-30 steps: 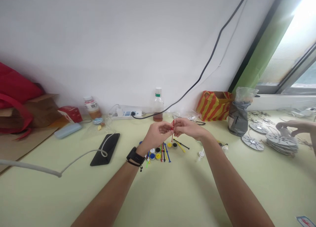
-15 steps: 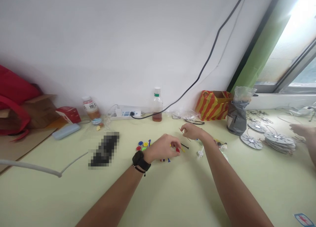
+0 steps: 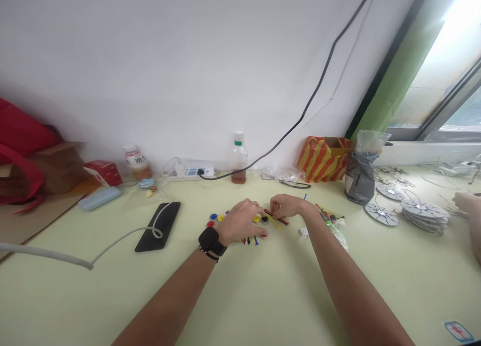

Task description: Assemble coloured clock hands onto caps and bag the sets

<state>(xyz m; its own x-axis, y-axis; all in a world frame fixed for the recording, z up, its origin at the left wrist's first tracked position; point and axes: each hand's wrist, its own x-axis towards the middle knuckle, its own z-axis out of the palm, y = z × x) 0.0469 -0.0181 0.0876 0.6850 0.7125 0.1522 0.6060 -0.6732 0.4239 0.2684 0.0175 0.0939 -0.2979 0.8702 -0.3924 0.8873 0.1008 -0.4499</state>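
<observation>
My left hand [image 3: 242,221], with a black watch on its wrist, hovers low over small coloured plastic parts. Its thumb and fingers are apart, and the thumb tip is at a red disc [image 3: 264,234] on the table. A yellow disc [image 3: 256,218] and a black disc [image 3: 265,219] lie by its fingertips. My right hand [image 3: 286,205] is closed in a pinch on a thin red stick [image 3: 280,219], beside a yellow stick [image 3: 275,222]. Blue [image 3: 213,216] and red [image 3: 210,224] discs show left of my left hand. Short pegs [image 3: 256,240] lie below it.
A white part [image 3: 303,232] and a plastic bag of parts [image 3: 334,225] lie to the right. Behind stand a bottle [image 3: 239,160], a power strip [image 3: 191,171] and a striped bag [image 3: 319,160]. A black phone [image 3: 158,228] lies left; another person's hand [image 3: 468,203] is far right.
My left hand has lowered the red disc to the table and spread its fingers. My right hand has moved down and left, bringing the red stick beside the other sticks.
</observation>
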